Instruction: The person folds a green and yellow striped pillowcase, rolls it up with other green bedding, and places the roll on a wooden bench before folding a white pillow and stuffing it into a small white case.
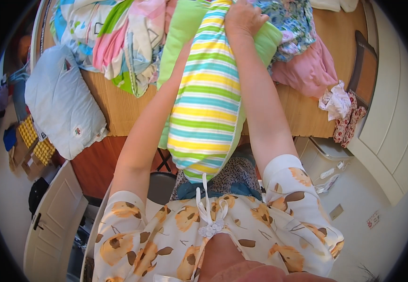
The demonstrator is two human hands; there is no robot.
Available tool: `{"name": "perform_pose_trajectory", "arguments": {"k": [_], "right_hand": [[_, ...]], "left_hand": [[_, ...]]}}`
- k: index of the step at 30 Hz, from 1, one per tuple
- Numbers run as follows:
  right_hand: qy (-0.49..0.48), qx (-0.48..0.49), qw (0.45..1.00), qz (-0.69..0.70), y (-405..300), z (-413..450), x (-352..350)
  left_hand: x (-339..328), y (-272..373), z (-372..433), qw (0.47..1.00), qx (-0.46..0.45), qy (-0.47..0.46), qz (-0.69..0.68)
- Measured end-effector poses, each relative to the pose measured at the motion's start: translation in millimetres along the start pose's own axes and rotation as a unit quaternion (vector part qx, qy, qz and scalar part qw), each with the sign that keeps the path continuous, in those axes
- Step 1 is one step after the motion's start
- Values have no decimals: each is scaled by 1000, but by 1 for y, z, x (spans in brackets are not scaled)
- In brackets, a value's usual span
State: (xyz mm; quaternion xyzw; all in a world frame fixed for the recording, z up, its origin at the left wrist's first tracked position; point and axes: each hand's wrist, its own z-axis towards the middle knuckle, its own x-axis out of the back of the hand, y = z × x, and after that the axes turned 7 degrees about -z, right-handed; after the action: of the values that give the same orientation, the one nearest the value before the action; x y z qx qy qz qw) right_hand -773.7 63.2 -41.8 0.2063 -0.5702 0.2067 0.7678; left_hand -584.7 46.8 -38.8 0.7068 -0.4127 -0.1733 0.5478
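A long cushion-like bundle of cloth (207, 102), striped in yellow, green, turquoise and white, stretches from my lap up over the table's near edge. My right hand (244, 19) is closed on its far part, near the top of the view. On the other side my left forearm passes behind the striped cloth, which hides my left hand. Light-green padded cloth (177, 38) lies under and around the striped piece, showing on both sides of it. Whether the two are joined, I cannot tell.
On the wooden table (133, 112) are patterned bedding (119, 42), a pale-blue pillow (63, 98) overhanging the left edge, blue floral cloth (288, 31) and pink cloth (306, 74). Crumpled white cloth (336, 100) and a floral bow (348, 123) lie by the right edge.
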Motion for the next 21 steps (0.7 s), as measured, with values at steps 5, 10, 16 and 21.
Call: {"name": "perform_pose_trajectory", "arguments": {"k": [5,10,16,21], "right_hand": [[-15,14,998,-52,-13,8,-15],[-6,2,999,-54,-17,5,-18],[25,33,999,-34,-13,-8,5],[204,75,954,208,21,-42,40]], "left_hand": [[91,-21,-96,984,78,15,-162],[75,-4,-143,998,59,-26,-5],[53,-52,-111,934,101,124,320],[45,-52,-102,946,200,61,250]]}}
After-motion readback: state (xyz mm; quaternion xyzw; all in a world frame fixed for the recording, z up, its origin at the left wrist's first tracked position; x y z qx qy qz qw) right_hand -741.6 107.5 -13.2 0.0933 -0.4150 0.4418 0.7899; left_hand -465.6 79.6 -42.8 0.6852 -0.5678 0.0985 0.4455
